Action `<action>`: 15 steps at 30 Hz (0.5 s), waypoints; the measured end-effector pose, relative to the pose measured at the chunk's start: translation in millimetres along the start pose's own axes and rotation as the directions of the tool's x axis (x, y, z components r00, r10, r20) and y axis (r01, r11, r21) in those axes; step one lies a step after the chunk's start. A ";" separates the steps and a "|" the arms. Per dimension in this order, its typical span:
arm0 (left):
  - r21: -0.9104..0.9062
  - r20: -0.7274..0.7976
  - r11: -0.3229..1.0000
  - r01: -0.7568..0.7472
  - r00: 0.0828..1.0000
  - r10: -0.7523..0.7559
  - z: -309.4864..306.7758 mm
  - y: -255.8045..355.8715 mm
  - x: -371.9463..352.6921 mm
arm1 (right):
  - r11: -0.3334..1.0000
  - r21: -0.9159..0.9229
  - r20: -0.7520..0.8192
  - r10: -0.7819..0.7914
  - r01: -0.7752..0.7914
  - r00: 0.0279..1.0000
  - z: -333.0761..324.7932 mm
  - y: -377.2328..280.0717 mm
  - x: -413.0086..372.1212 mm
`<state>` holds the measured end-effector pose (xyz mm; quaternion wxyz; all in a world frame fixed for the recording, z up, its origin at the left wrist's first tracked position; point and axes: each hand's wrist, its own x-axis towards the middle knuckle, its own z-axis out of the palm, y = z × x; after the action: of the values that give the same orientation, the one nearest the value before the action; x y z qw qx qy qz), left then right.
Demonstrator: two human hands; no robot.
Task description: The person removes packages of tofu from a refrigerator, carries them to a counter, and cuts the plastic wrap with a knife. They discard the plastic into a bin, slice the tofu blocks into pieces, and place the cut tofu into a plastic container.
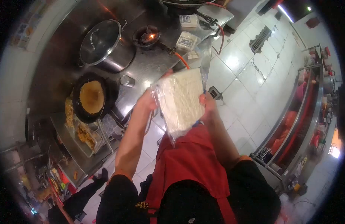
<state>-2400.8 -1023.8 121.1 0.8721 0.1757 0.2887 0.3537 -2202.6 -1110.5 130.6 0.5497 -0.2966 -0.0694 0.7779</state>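
Note:
Between my two hands is a pale, square block or stack of sheets wrapped in clear plastic; its exact kind I cannot make out. My left hand grips its left edge, where loose plastic sticks out. On the opposite edge, my right hand is closed, with its fingers mostly hidden behind the pack. The pack is held above my red apron. Beyond it, several smaller white packs with printed labels lie at the counter's edge.
A dark pan with a round, browned flat cake stands at the left. Behind are a large lidded pot, a lit burner and a small metal cup. A tray holds yellow-brown food. Another person's dark-clothed leg shows lower left.

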 end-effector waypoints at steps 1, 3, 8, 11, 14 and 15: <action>-0.005 -0.003 1.000 0.006 1.000 -0.006 -4.7 -5.2 0.5 | 1.000 0.001 -0.007 0.004 -0.004 1.000 -1.1 -1.9 -4.9; -0.125 0.409 0.991 0.049 0.912 0.006 -6.3 -13.3 -1.0 | 0.999 -0.044 0.132 -0.003 0.009 0.991 -3.1 -7.3 -16.3; 0.346 0.290 0.938 -0.001 0.951 -0.106 51.0 -4.1 5.1 | 0.989 -0.138 0.149 0.072 -0.051 0.986 -15.0 -17.6 -27.3; 0.357 0.096 0.934 -0.029 0.995 -0.006 60.9 -7.5 -2.0 | 0.964 -0.256 0.121 0.110 -0.076 0.987 -11.5 -24.6 -30.5; 0.243 0.078 0.958 -0.149 0.988 0.134 59.6 -16.3 -2.8 | 0.909 -0.414 0.165 0.127 -0.048 0.978 -3.0 -37.6 -30.8; 0.155 0.138 0.960 -0.234 0.967 0.213 57.4 -18.8 -2.8 | 0.870 -0.493 0.230 0.150 -0.018 0.962 -0.2 -40.6 -30.9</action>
<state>-2356.6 -1044.6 156.9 0.8242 0.3018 0.2432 0.4130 -2162.6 -1122.6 160.0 0.4089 -0.3230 -0.3211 0.7908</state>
